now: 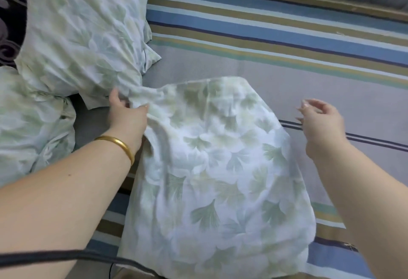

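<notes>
Item: pillow (220, 168) in white pillowcase with pale green leaf print, lying on striped bedsheet (287, 35), one hand on it.

Detail: The pillow lies flat at mid-bed, directly in front of the person, its near end reaching the bed's near edge. The left hand (127, 121) (gold bangle (120, 144) on the wrist) grips the bunched cloth at the far-left corner, thumb and fingers curled round the fold. The right hand (322, 124) hovers just beside the pillow's right edge, apart from it, fingers loosely curled and holding nothing; its fingertips are blurred. A second pillow (84, 24) in matching print lies at far left, its lower corner near the gripped cloth. More matching bedding (33, 124) lies crumpled at the left edge. A dark cable (55, 256) crosses the left forearm at the bottom.
</notes>
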A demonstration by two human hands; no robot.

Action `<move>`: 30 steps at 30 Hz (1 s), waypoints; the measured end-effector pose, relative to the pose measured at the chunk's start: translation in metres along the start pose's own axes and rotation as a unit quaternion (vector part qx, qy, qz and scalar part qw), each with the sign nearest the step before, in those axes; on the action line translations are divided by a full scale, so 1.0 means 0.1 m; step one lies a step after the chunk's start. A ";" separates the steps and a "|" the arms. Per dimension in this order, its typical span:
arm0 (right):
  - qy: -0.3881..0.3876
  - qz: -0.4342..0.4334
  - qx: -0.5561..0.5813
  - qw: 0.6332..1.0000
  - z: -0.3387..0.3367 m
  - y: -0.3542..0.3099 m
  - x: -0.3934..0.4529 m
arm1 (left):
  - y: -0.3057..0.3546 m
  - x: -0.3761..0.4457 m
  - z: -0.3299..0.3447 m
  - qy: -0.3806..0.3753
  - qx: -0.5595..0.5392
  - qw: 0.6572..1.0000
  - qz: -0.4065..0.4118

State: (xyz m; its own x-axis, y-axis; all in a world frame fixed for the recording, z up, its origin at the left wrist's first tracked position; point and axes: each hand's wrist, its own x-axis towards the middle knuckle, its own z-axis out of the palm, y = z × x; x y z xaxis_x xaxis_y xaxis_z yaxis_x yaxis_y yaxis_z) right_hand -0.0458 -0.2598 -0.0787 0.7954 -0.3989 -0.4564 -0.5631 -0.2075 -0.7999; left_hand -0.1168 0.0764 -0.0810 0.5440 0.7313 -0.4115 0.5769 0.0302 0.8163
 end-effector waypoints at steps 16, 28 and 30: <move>-0.461 -0.143 -0.561 0.672 0.47 -0.09 -0.54 | -0.09 -0.57 0.18 -0.477 0.504 0.704 0.155; -0.417 0.127 -0.421 0.796 -0.28 0.16 -0.18 | -0.41 -0.38 -0.53 -0.504 0.237 0.781 -0.280; -0.430 0.237 -0.233 0.839 -0.51 0.33 -0.12 | -0.60 -0.32 -0.75 -0.491 0.125 0.805 -0.309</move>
State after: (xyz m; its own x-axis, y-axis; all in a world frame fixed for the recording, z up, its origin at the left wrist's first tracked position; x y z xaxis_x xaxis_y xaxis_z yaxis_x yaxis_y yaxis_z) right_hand -0.0857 -0.3075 -0.0799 0.2124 0.2156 -0.9531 -0.7288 -0.6147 -0.3015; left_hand -0.2150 0.1020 -0.0865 0.2544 -0.2659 -0.9298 0.9599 -0.0476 0.2762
